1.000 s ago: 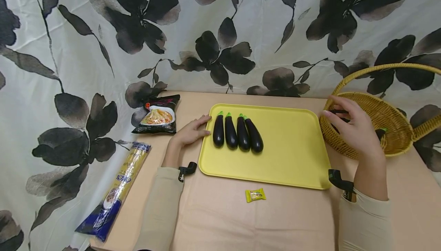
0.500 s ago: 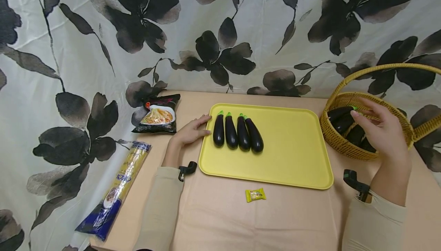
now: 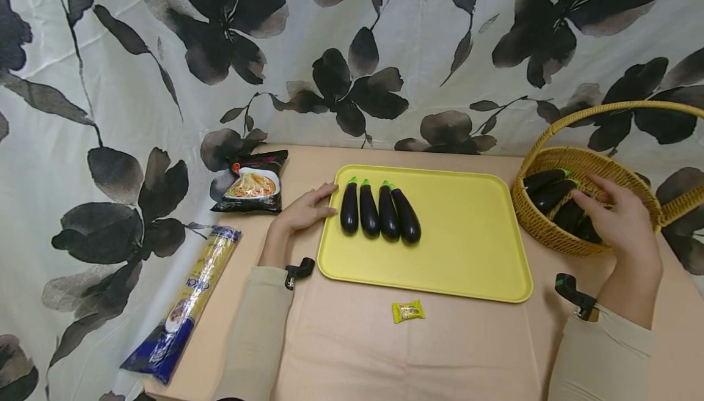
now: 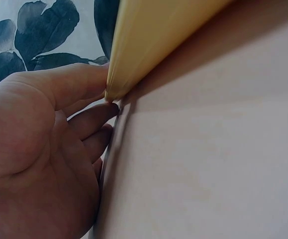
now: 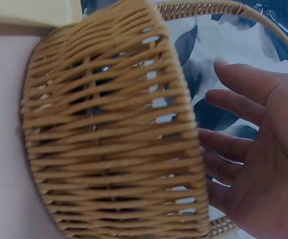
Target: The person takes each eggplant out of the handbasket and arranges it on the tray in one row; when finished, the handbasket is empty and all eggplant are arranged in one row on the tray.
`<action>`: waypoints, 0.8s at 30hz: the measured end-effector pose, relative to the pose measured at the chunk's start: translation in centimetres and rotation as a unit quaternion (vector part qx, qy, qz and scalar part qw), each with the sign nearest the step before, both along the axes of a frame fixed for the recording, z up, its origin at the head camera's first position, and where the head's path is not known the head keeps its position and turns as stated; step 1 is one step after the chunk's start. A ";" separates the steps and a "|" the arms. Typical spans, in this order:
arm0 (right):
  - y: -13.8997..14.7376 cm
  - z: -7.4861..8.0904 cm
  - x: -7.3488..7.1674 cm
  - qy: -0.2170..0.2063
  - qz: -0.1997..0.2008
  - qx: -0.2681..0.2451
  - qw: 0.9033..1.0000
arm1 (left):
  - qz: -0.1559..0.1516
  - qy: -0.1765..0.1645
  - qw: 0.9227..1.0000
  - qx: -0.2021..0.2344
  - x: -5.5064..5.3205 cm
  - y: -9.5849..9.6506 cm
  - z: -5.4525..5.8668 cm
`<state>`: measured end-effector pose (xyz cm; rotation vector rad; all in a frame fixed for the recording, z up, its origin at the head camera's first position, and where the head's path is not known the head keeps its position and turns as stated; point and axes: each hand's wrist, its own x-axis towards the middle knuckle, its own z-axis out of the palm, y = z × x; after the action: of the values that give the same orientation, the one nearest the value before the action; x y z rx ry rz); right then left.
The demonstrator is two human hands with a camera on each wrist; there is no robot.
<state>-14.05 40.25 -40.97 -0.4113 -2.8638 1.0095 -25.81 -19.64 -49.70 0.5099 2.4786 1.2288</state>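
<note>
My left hand (image 3: 305,208) rests at the left edge of a yellow tray (image 3: 467,254), fingertips touching its rim (image 4: 116,87). Several dark eggplants (image 3: 387,214) with green tips lie side by side on the tray's left half. Over the wicker basket (image 3: 561,239) at the right hovers my right hand (image 3: 621,214), its fingers reaching inside the rim. In the right wrist view the fingers (image 5: 228,144) are spread and loosely bent, with nothing seen between them; the basket wall partly hides the fingertips. More eggplants (image 3: 544,196) lie in the basket, left of that hand.
A small yellow wrapped packet (image 3: 408,312) lies in front of the tray. Left of the tray are a black noodle packet (image 3: 253,184) and a long blue-and-yellow pasta packet (image 3: 184,306). The basket's tall handle (image 3: 616,106) arches above it. A floral curtain (image 3: 341,52) hangs behind.
My right hand has moved right across the basket and slightly down into it, uncovering the eggplants at the basket's left. My left hand and the tray's eggplants have stayed in place.
</note>
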 end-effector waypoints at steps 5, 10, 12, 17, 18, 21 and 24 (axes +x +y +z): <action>0.8 -0.8 0.0 -0.011 0.000 0.026 1.000 | -0.005 0.005 1.000 -0.003 0.0 0.0 0.1; 1.7 -1.7 -0.1 -0.027 0.007 0.022 0.999 | -0.005 0.009 1.000 -0.008 0.0 -0.1 0.0; 1.9 -1.9 -0.2 -0.037 0.009 0.021 0.999 | -0.004 0.008 1.000 -0.006 0.0 -0.1 -0.1; 1.8 -2.2 -0.7 -0.054 0.026 0.032 0.998 | 0.000 0.002 1.000 -0.001 0.1 -0.2 0.0; 1.7 -2.2 -0.8 -0.053 0.031 0.037 0.997 | 0.000 0.001 1.000 -0.001 0.1 -0.2 0.0; 1.4 -2.3 -0.9 -0.044 0.041 0.050 0.997 | -0.001 -0.001 1.000 0.002 0.1 -0.1 0.0; 1.2 -2.5 -1.0 -0.040 0.037 0.060 0.997 | 0.000 -0.001 1.000 0.004 0.1 -0.1 0.0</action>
<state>-15.01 41.40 -43.45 -0.3467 -3.0119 0.8438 -25.71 -19.77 -49.68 0.5106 2.4722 1.2377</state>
